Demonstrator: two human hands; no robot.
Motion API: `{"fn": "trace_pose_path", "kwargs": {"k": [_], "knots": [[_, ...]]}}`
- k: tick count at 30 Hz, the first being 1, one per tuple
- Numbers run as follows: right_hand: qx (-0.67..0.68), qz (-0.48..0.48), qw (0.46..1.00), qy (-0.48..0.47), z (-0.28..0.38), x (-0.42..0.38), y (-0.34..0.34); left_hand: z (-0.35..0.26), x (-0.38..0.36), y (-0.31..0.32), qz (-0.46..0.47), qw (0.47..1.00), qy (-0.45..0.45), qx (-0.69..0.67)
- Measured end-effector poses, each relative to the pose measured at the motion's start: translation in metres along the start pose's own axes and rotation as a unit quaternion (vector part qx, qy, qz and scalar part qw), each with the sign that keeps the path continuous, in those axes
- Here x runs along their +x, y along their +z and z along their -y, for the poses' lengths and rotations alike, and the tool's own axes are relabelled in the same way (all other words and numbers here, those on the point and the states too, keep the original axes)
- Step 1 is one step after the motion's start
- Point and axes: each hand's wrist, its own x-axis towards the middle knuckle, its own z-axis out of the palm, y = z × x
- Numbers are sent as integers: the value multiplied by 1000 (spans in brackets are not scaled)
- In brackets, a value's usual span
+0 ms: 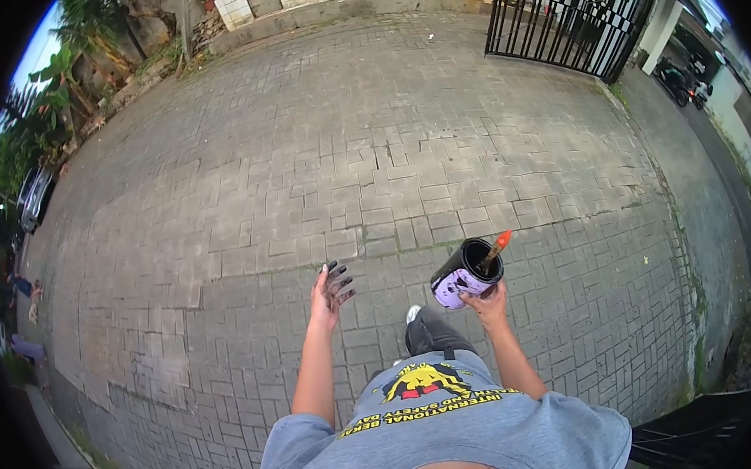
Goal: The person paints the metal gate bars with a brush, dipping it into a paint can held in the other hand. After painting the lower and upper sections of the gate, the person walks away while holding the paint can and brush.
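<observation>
My right hand (485,303) grips a paint can (450,288) with a purple label and black smears, tilted over the paving. Its inside looks black, and how much paint it holds I cannot make out. A paintbrush (501,243) with an orange handle leans in the can, its bristle end down inside. Out to the left, my left hand (331,290) is raised and holds nothing, its fingers spread and stained black. A wide gap of paving lies between the hand and the can.
Grey block paving (372,174) stretches ahead. A black metal gate (564,21) stands at the upper right, with a motorcycle (683,83) beyond it. A parked car (35,198) and people (28,290) are at the far left. Plants (93,45) line the upper left.
</observation>
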Motion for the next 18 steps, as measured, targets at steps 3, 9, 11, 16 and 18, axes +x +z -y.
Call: {"fn": "trace_pose_path", "kwargs": {"k": [3, 9, 11, 16, 18], "knots": [[-1, -27, 999, 31, -40, 68, 11, -41, 94, -1, 17, 1000, 14, 3], [-55, -18, 998, -2, -104, 255, 70, -70, 217, -38, -93, 995, -40, -18], [-23, 15, 1000, 15, -96, 332, 107, -90, 245, -41, -93, 995, -29, -35], [-2, 97, 995, -18, -111, 499, 187, -133, 319, -47, -143, 986, -29, -76], [8, 116, 992, -45, -117, 562, 218, -150, 366, -48, -153, 984, -31, -80]]}}
